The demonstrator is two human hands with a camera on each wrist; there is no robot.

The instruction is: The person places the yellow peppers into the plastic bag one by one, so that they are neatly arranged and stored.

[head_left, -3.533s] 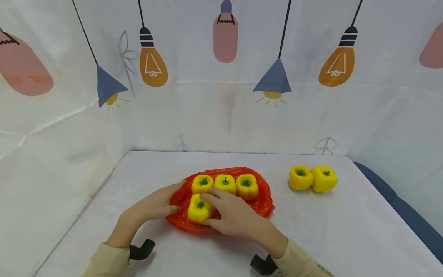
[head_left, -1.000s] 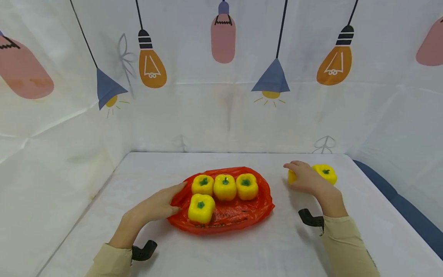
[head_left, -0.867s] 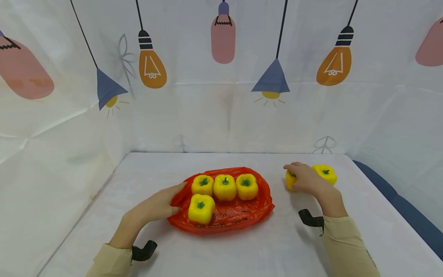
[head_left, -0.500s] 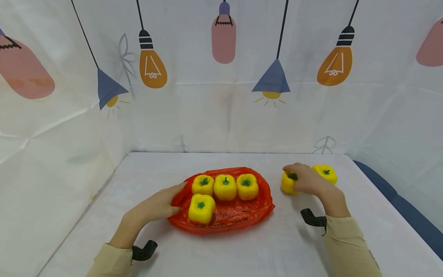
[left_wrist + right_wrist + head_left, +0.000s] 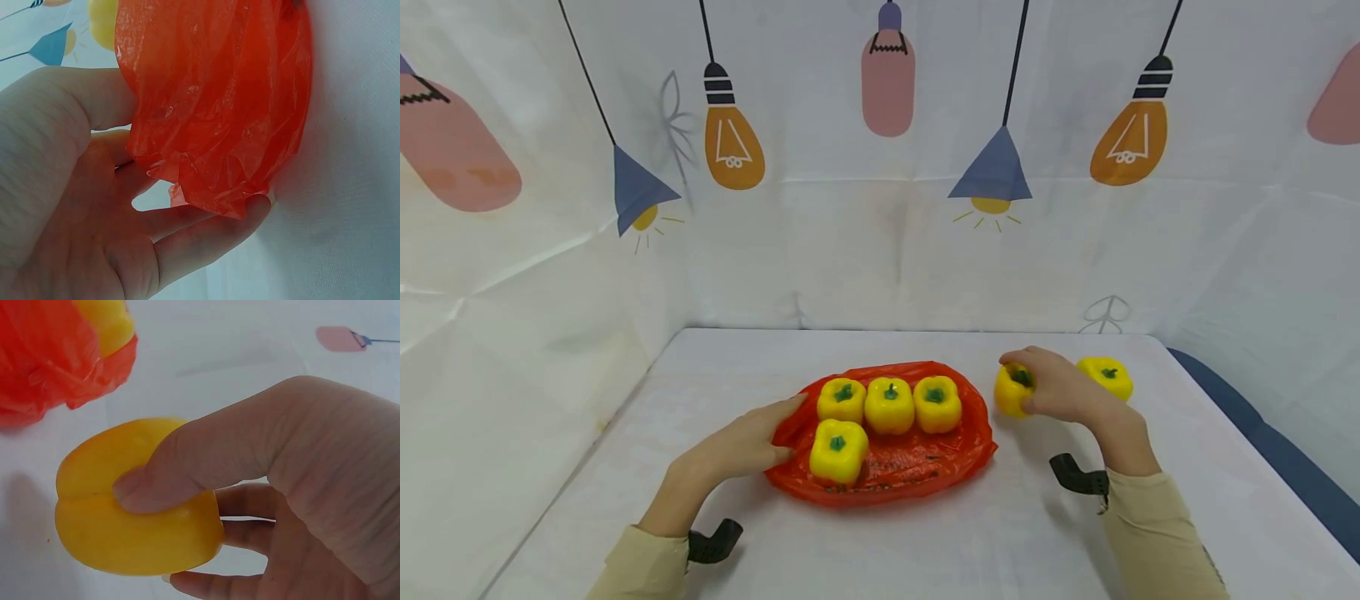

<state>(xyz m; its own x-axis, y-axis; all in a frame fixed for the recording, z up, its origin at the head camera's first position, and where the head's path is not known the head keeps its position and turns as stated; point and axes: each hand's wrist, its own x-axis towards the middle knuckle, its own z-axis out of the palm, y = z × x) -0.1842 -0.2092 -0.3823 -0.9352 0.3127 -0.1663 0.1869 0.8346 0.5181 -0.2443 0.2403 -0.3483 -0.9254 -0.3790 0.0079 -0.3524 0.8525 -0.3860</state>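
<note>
In the head view my right hand (image 5: 1056, 385) grips a yellow bell pepper (image 5: 1011, 390), and the right wrist view has the thumb across the side of that pepper (image 5: 137, 537). A red plastic bag (image 5: 910, 475) lies spread at the middle of the table with several yellow bell peppers on it, three in a back row and one at front left (image 5: 838, 451). My left hand (image 5: 737, 442) holds the bag's left side. Up close in the left wrist view, the crumpled bag (image 5: 212, 112) sits between thumb and fingers, hiding the thumb's tip.
Another yellow bell pepper (image 5: 1107, 377) stands at the back right, behind my right hand. The white table (image 5: 925, 550) meets a white cloth backdrop (image 5: 850, 258) printed with lamps. A dark blue edge (image 5: 1247, 425) runs along the table's right side.
My right hand has left the pepper on the bag, reached to the back right, taken hold of a pepper there and shifted it left from its neighbour. The left hand has stayed at the bag.
</note>
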